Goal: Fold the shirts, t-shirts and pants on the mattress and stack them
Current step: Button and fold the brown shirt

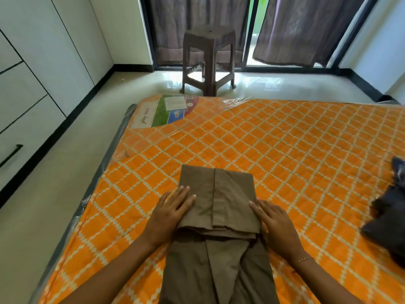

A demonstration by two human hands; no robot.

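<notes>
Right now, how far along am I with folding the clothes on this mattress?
Early on. In hand: the brown pants are partly folded, one end laid back over the rest, with your left hand and right hand flat at the fold's sides. Left: finishing that fold, then the dark clothes heaped unfolded at the mattress's right edge. No finished stack shows in this view.

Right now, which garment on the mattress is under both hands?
The brown pants, partly folded mid-mattress; the dark garment lies crumpled and untouched at the right edge.

Pants (217, 216) on mattress (285, 150), stool (209, 62) behind
</notes>
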